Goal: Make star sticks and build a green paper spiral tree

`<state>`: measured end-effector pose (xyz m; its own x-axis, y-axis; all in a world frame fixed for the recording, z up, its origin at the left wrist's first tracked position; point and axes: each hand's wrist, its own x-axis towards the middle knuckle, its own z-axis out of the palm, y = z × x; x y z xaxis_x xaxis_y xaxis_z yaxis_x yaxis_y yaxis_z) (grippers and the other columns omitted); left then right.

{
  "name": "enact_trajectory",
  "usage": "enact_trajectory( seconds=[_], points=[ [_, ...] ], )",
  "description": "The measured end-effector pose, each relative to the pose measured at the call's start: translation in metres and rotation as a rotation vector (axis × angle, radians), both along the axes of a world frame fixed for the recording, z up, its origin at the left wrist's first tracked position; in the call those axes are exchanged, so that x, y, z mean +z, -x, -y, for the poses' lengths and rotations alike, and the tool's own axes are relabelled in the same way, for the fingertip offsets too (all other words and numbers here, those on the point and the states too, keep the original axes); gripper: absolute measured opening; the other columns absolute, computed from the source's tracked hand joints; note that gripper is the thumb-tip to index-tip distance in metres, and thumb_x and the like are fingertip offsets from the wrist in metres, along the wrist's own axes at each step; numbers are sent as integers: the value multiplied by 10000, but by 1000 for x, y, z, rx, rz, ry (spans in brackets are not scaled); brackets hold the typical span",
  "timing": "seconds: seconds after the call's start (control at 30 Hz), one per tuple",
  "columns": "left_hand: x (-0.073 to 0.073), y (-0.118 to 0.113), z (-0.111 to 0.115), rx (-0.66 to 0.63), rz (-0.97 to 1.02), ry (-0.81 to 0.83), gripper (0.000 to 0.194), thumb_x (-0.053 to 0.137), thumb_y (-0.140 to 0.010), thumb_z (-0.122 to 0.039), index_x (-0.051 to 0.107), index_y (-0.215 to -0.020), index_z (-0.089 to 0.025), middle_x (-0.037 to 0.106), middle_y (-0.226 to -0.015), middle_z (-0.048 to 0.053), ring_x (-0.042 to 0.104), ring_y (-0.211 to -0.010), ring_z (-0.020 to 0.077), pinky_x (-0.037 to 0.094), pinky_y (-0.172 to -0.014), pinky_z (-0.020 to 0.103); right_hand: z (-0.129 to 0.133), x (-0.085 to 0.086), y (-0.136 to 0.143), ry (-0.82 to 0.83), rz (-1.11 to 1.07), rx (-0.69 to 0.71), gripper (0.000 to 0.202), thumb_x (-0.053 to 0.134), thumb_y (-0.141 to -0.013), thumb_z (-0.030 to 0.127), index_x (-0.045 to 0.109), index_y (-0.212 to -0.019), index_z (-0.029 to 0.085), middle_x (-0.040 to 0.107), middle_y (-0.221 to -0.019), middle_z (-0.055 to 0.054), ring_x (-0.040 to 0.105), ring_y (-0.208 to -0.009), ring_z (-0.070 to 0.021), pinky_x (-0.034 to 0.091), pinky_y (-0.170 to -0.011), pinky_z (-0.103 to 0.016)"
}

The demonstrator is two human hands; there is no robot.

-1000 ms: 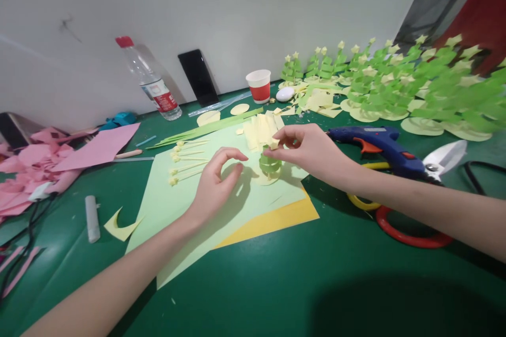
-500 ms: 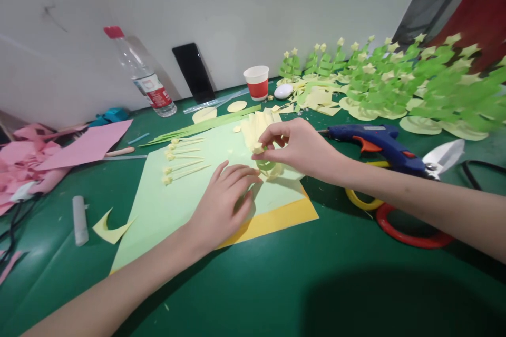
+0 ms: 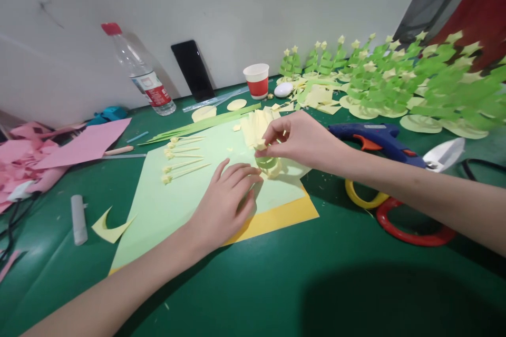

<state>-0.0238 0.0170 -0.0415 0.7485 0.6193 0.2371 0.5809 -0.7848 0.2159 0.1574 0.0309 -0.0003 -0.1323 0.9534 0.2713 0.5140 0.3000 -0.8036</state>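
Observation:
My right hand [image 3: 302,137] pinches a pale yellow paper star [image 3: 260,145] between thumb and fingertips. Below the star hangs a green paper spiral [image 3: 269,160], over a pale yellow round base on the sheet. My left hand [image 3: 225,197] lies on the light green paper sheet [image 3: 190,195] with its fingers apart and nothing in them; its fingertips are close to the base. Left of it, several thin sticks tipped with small yellow stars [image 3: 184,163] rest on the sheet. Behind my right fingers is a stack of pale yellow paper strips [image 3: 253,126].
Finished green paper trees [image 3: 395,73] crowd the back right. A blue glue gun [image 3: 379,139] and scissors [image 3: 415,224] lie beside my right forearm. At the back stand a paper cup [image 3: 256,81], a phone [image 3: 193,71] and a bottle [image 3: 148,81]. Pink paper [image 3: 87,145] lies left.
My right hand has shifted slightly up and to the right with the star, and more of the green spiral shows beneath it. My left hand is nearly unmoved.

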Motion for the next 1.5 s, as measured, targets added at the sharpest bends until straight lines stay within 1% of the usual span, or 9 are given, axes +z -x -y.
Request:
enact_trajectory(
  seconds=[0.1,0.27,0.4,0.53,0.7,0.9,1.03,1.2,1.5],
  points=[
    [2,0,0,11,50,44,243,386,-828,-142,539,-1006,-206,627,-1078,78,508,-1086,243,221,-1034,504,0,0,0,19,-7,15,167,720,-585,181,582,-495,157,475,-471,57,378,-460,-52,254,-447,-238],
    [8,-2,-4,139,277,183,200,425,-842,-213,516,-1019,-230,578,-1091,72,501,-1048,236,397,-898,395,-1,1,-1,23,-26,30,144,708,-588,150,589,-507,152,500,-485,53,395,-466,-53,269,-457,-236],
    [9,-7,-11,218,440,311,222,520,-809,-261,499,-1030,-267,546,-1123,45,474,-1090,236,372,-929,399,-1,2,-2,34,-24,49,111,707,-584,140,610,-528,147,509,-485,52,387,-463,-50,273,-459,-234],
    [10,-17,-24,183,523,402,197,553,-786,-299,535,-977,-252,526,-1130,60,454,-1112,246,336,-960,430,-1,1,-2,37,-27,73,84,693,-604,130,626,-554,140,525,-493,51,386,-474,-49,274,-466,-232],
    [11,-25,-39,93,564,398,87,566,-766,-313,564,-777,-226,545,-1065,52,463,-1085,241,336,-964,404,-2,1,-3,33,-29,61,128,703,-605,144,606,-522,138,484,-461,68,353,-454,-40,255,-461,-236],
    [6,-23,-44,-12,695,359,159,623,-744,-251,562,-890,-242,519,-1048,51,466,-1080,214,345,-967,387,-2,1,-4,39,-32,73,104,708,-611,165,626,-555,138,477,-476,65,353,-467,-45,250,-471,-244],
    [4,-23,-44,-13,687,360,55,624,-750,-252,580,-768,-225,502,-1039,43,467,-1069,219,339,-967,406,-1,0,-3,40,-31,78,90,693,-624,143,626,-566,127,490,-487,60,353,-474,-41,246,-462,-236],
    [5,-24,-44,-7,701,366,89,645,-730,-255,575,-697,-212,506,-1001,41,483,-1019,224,358,-937,427,0,2,-3,31,1,79,61,671,-627,123,626,-587,116,487,-493,63,355,-472,-32,246,-450,-217],
    [4,-24,-45,-9,716,383,45,653,-731,-240,611,-726,-223,510,-981,30,483,-1015,219,355,-932,428,-1,12,-7,11,129,100,45,639,-628,73,657,-658,100,471,-493,63,360,-463,-35,245,-433,-213]
  ],
)
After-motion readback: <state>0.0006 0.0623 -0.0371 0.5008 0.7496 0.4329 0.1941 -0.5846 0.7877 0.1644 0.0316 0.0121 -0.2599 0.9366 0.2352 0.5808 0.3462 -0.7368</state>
